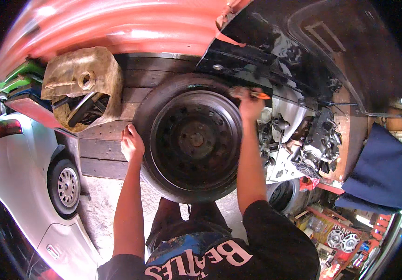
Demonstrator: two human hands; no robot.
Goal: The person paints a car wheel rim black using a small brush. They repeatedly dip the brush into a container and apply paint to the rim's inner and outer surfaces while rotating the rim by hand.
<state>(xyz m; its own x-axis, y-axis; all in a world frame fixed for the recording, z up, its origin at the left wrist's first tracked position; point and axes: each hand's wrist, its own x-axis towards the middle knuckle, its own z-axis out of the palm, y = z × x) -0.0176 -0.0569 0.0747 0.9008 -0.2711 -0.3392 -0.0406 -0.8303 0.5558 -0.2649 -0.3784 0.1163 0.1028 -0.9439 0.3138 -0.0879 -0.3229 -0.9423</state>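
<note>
Wheel (195,139) is steadied by loosely curled left hand (132,143), seemingly worked with orange tool (261,96) gripped in blurred right hand (249,103), steadiness needed next

To the left of the wheel (196,139), you have a bare stretch of wooden planks (100,149) where your left hand (132,143) can pass, up to the cut-open jug (79,59) that blocks the upper left. Your right hand (251,105), holding an orange-ended tool (260,96), has tighter room, with the black body panel (280,51) beyond it and engine parts (320,140) crowding its right. The wheel's dished face lies open to you from above.
</note>
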